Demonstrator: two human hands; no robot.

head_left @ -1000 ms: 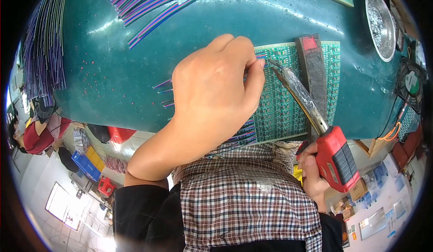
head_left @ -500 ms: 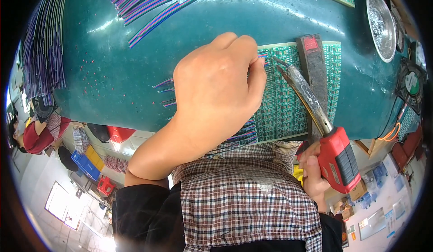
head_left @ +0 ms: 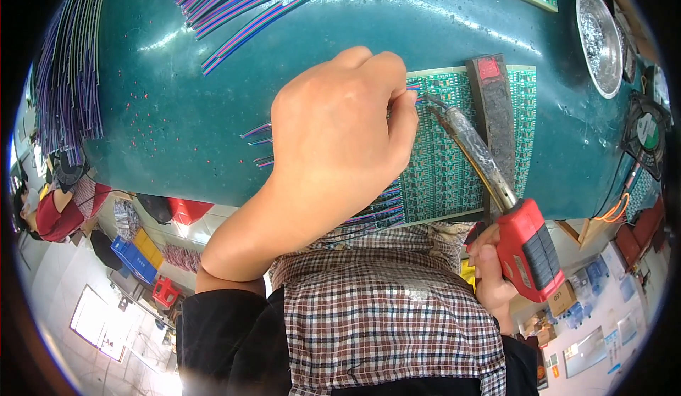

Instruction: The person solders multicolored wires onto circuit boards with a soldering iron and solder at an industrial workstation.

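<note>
Fingers (head_left: 406,105) of the left hand (head_left: 333,141) pinch striped wires (head_left: 372,208) onto the green circuit board (head_left: 443,169); the right hand (head_left: 491,279) grips the soldering iron (head_left: 496,204), whose tip should touch only the pad, briefly.

My left grip (head_left: 340,141) hides whatever its fingertips pinch and covers part of the green circuit board (head_left: 454,169). My right grip (head_left: 489,275) is mostly behind the red soldering-iron handle (head_left: 530,251).
</note>
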